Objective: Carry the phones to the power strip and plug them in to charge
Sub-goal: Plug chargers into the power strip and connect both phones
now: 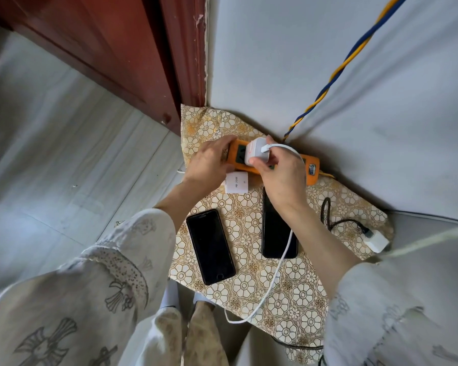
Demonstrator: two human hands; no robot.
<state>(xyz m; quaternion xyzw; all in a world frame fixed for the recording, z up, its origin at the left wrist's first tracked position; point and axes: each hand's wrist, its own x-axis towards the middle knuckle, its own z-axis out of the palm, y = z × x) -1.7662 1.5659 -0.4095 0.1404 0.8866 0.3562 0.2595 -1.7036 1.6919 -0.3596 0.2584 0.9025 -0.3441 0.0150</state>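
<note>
An orange power strip lies at the far edge of a small table, against the wall. My left hand presses down on its left end. My right hand grips a white charger plug that sits on the strip's sockets. Its white cable runs back over the table towards the right black phone. A second black phone lies face up on the left. Another white charger rests just below the strip, between my hands.
The table carries a gold floral cloth. A third white adapter with a black cable lies at the right edge. A blue-and-yellow twisted cord climbs the wall from the strip. A red-brown door frame stands at the left.
</note>
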